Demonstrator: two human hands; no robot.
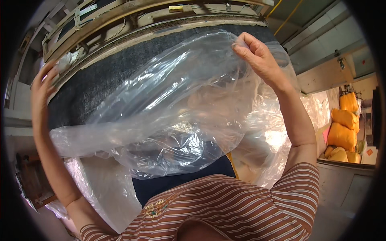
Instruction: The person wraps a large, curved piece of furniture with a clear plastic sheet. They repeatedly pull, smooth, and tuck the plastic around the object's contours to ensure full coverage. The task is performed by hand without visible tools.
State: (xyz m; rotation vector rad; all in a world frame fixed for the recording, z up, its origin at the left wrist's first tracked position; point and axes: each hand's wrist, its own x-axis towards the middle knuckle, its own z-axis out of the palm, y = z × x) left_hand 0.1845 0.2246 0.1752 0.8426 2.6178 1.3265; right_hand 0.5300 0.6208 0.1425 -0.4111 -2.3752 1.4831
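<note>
My right hand [259, 56] pinched the far edge of the clear plastic sheet [173, 96] between thumb and fingers. The sheet lay in loose, shiny folds over the dark tabletop [76, 96] and near my front. My left hand [42, 83], blurred, had half-curled fingers beside a translucent wad [65, 62]; I couldn't tell whether it gripped that.

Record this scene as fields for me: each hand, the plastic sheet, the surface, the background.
Left hand: hand blurred, beside crumpled plastic; grip unclear
Right hand: hand pinching the sheet's far edge
Sheet: clear plastic sheet, loose, wrinkled
Surface: dark surface, partly under the sheet
Background: orange bundles, right side
</note>
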